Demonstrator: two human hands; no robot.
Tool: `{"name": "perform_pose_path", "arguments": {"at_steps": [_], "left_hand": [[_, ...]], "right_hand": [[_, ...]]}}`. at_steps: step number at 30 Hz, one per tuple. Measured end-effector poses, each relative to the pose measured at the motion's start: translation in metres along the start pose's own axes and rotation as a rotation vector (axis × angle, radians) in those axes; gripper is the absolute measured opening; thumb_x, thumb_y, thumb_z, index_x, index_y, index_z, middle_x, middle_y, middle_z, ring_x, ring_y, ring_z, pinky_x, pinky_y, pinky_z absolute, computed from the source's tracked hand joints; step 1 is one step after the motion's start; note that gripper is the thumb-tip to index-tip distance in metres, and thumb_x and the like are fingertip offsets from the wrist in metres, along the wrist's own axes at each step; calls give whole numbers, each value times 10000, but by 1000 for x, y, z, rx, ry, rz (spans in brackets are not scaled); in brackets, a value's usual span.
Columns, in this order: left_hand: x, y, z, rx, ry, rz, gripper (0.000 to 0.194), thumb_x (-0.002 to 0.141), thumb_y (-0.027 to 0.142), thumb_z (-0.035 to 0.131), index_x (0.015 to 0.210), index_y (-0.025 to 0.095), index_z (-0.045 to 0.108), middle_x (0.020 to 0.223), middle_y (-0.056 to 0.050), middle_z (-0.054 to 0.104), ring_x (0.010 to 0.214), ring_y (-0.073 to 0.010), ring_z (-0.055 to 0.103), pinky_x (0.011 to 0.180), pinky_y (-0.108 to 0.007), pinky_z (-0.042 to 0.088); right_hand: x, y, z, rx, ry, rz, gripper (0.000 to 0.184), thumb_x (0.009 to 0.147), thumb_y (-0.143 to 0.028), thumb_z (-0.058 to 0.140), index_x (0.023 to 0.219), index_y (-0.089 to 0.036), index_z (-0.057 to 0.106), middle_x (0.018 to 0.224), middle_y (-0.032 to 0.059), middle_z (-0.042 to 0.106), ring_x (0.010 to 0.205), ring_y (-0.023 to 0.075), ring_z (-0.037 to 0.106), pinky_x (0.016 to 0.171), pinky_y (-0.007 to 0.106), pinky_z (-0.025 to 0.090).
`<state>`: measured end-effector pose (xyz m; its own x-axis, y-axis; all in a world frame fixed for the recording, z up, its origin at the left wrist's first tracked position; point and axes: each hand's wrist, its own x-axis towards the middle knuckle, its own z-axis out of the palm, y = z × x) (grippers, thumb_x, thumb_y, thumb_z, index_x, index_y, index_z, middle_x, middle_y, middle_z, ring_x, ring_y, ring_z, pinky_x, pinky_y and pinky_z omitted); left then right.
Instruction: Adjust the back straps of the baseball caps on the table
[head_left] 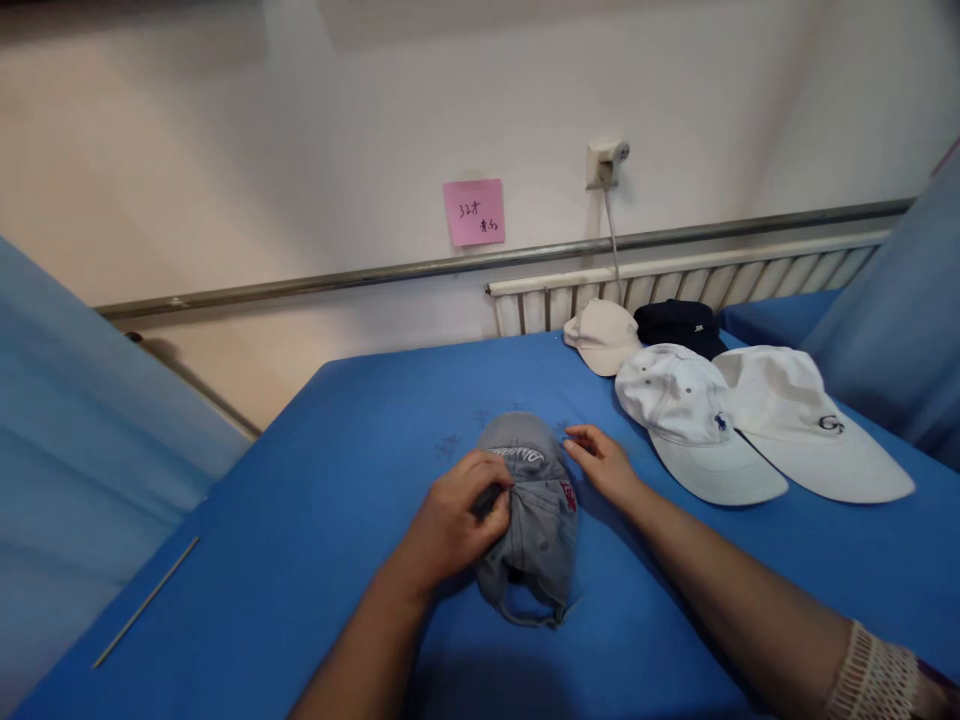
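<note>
A grey baseball cap (pixel 536 530) with white lettering and a red patch lies on the blue table cover (pixel 300 560), its brim pointing away from me and its back strap toward me. My left hand (pixel 469 510) pinches the cap's fabric at the left side, thumb and fingers closed on it. On the cap's other side, my right hand (pixel 600 460) hovers close by the brim with its fingers apart, holding nothing.
At the right lie a white cap (pixel 679 400) with a blue logo, a long-brimmed white cap (pixel 780 395), a cream cap (pixel 604 330) and a dark cap (pixel 679 322). A thin stick (pixel 146 603) is at the left. Behind are a metal rail (pixel 420 270) and a radiator (pixel 742 280).
</note>
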<state>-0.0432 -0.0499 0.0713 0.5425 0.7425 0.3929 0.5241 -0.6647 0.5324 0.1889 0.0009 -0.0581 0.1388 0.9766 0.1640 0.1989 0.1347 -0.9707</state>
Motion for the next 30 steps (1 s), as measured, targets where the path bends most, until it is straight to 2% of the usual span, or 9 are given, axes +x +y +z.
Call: {"name": "perform_pose_path", "arguments": {"at_steps": [5, 9, 11, 16, 19, 22, 25, 30], "left_hand": [[5, -3, -9, -51, -107, -110, 144, 740, 82, 507, 816, 188, 566, 954, -39, 648, 930, -176, 596, 854, -304, 465], [9, 3, -16, 123, -193, -141, 182, 734, 82, 486, 857, 190, 566, 861, -20, 632, 785, -159, 577, 732, -276, 452], [16, 11, -24, 253, -253, -81, 203, 736, 76, 482, 879, 190, 570, 853, -22, 621, 770, -161, 562, 712, -274, 436], [46, 42, -55, 569, -468, 188, 216, 747, 36, 464, 869, 180, 568, 876, -43, 614, 805, -183, 549, 724, -288, 422], [59, 64, -73, 680, -515, 315, 216, 760, 22, 466, 868, 182, 562, 939, -52, 621, 854, -191, 548, 775, -300, 430], [66, 85, -85, 756, -525, 422, 212, 795, 21, 465, 896, 177, 566, 968, -63, 627, 860, -194, 539, 788, -308, 437], [69, 100, -91, 796, -529, 510, 206, 825, 18, 446, 887, 172, 569, 941, -71, 631, 857, -197, 532, 778, -311, 443], [76, 101, -96, 813, -531, 565, 217, 874, 28, 406, 845, 176, 561, 928, -67, 628, 851, -191, 522, 782, -312, 445]], "right_hand": [[2, 4, 2, 16, -17, 8, 325, 768, -425, 628, 984, -184, 656, 953, 81, 718, 881, 235, 671, 826, 414, 519], [4, 5, 3, 13, -41, 1, 311, 768, -412, 623, 975, -182, 658, 927, 74, 721, 864, 227, 668, 820, 400, 517], [5, 5, 4, 12, -40, 2, 312, 768, -417, 619, 971, -183, 658, 945, 80, 720, 877, 229, 665, 830, 400, 511], [10, 3, 0, 70, -31, 31, 341, 733, -460, 646, 936, -187, 669, 963, 89, 710, 908, 249, 656, 867, 423, 490], [16, 1, -5, 151, -61, 92, 384, 700, -512, 682, 914, -194, 669, 957, 88, 704, 930, 260, 642, 884, 435, 480], [16, -6, -6, 212, -123, 128, 455, 710, -581, 661, 933, -185, 665, 958, 105, 701, 906, 260, 649, 813, 410, 508], [5, -17, -3, 350, -284, 186, 506, 750, -627, 630, 982, -178, 662, 977, 109, 708, 883, 238, 668, 790, 374, 520], [-19, -36, -7, 718, -821, 487, 555, 820, -661, 567, 1080, -181, 665, 1007, 93, 727, 956, 225, 674, 928, 384, 472]]}}
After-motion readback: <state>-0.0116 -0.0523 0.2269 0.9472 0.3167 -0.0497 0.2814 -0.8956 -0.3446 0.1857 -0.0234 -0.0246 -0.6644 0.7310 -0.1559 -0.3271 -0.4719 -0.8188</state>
